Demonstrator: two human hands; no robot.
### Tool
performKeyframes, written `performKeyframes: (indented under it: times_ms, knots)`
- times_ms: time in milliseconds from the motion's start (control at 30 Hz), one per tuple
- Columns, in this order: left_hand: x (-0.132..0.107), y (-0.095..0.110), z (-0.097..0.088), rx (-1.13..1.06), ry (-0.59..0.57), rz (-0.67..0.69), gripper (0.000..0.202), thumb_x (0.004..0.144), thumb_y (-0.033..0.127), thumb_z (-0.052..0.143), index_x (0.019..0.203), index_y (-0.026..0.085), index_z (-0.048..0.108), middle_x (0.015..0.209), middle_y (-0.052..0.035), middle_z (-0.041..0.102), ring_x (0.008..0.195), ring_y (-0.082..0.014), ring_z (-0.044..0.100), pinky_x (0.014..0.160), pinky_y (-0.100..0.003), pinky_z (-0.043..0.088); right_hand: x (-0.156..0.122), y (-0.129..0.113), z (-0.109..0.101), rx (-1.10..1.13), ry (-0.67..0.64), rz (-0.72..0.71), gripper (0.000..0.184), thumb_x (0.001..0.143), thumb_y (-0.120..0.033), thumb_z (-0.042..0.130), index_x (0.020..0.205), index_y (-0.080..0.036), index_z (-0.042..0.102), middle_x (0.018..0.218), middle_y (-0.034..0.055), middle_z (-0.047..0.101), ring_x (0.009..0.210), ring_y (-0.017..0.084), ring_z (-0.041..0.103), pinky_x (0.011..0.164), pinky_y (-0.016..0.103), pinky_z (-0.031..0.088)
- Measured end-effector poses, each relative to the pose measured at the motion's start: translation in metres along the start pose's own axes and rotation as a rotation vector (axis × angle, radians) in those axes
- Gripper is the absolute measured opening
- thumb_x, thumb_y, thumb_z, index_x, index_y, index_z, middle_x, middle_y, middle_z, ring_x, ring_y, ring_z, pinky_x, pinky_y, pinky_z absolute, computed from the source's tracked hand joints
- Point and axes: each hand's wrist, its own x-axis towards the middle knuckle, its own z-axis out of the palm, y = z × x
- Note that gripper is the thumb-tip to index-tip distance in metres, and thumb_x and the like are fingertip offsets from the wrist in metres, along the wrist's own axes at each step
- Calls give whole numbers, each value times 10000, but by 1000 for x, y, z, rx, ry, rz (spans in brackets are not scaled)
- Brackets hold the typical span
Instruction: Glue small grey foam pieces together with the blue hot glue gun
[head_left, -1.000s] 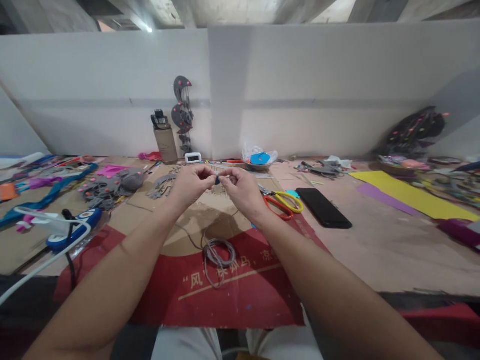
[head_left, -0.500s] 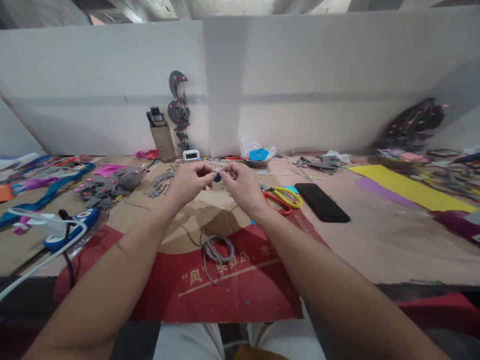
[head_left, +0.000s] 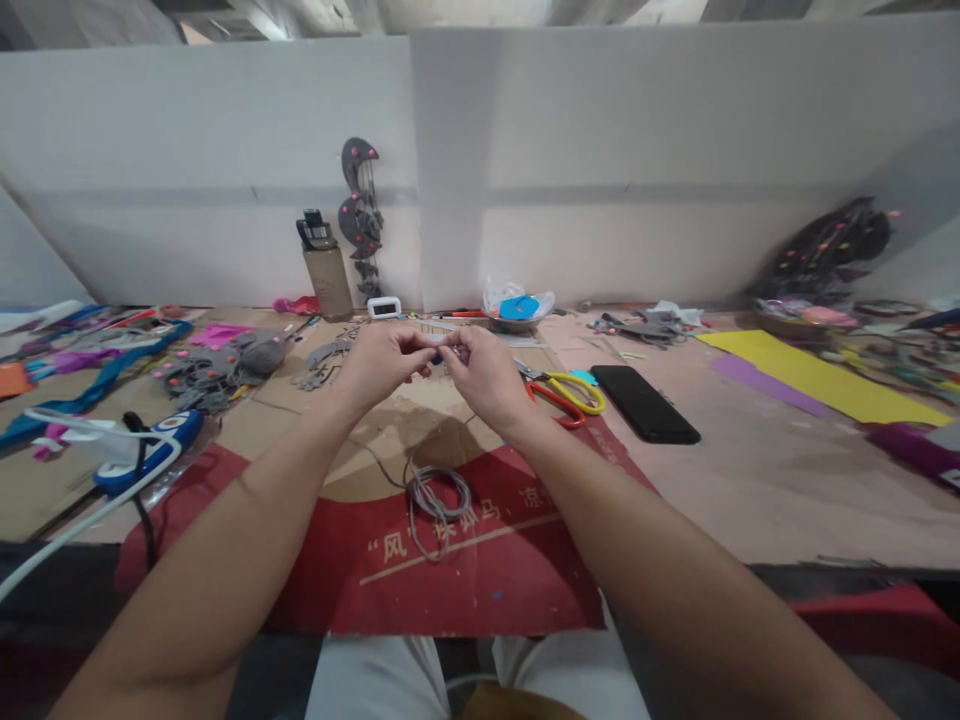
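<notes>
My left hand [head_left: 382, 362] and my right hand [head_left: 480, 368] meet above the cardboard, fingertips almost touching. Both pinch a small dark-blue piece [head_left: 437, 356], mostly covered by the fingers; its exact kind is too small to make out. Below them a coil of thin grey cord [head_left: 466, 492] lies on the red printed cardboard sheet [head_left: 480, 590], a loose strand leading up and to the left. Scissors with red and yellow handles [head_left: 576, 392] rest just right of my right hand.
A black phone [head_left: 645, 404] lies right of the scissors. Behind stand a bottle [head_left: 328, 280], a small white clock [head_left: 384, 308] and a bowl with blue pieces [head_left: 517, 312]. Grey pinned felt shapes [head_left: 217, 370] and a blue-white power strip [head_left: 150, 455] are at left; yellow sheet [head_left: 817, 378] at right.
The fingertips have shifted slightly around the dark-blue piece, and less of it shows now. The view has moved a little; the cord and scissors stay in place.
</notes>
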Motion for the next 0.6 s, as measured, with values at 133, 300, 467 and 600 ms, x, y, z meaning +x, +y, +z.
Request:
performKeyframes:
  times_ms: [133, 300, 467, 600]
  knots:
    - [-1, 4, -2, 3, 119, -61, 193, 740, 281, 587, 791, 134, 700, 614, -53, 671, 515, -124, 599, 463, -214, 459, 0, 2, 4, 104, -36, 98, 243, 833, -286, 495, 1021, -139, 543, 745, 19, 570, 653, 134, 489, 621, 257, 351]
    - [4, -8, -12, 25, 291, -58, 169, 714, 266, 587, 780, 156, 696, 597, -28, 658, 477, -110, 571, 444, -205, 429, -2, 0, 10, 202, -119, 135, 161, 822, -293, 486, 840, -172, 591, 689, -9, 565, 632, 115, 483, 606, 242, 351]
    - [16, -44, -31, -29, 500, -154, 167, 695, 280, 598, 756, 146, 677, 565, -19, 641, 451, -102, 553, 425, -189, 405, 8, -19, 0, 429, -284, 287, 184, 808, -285, 500, 706, -173, 605, 514, -55, 414, 457, 79, 344, 460, 223, 276]
    - [25, -73, -43, -203, 603, -260, 162, 690, 271, 608, 755, 127, 647, 582, -26, 640, 474, -102, 571, 452, -190, 430, 32, -43, -20, 650, -315, 403, 129, 818, -246, 523, 738, -172, 591, 495, -66, 365, 404, 57, 258, 386, 207, 213]
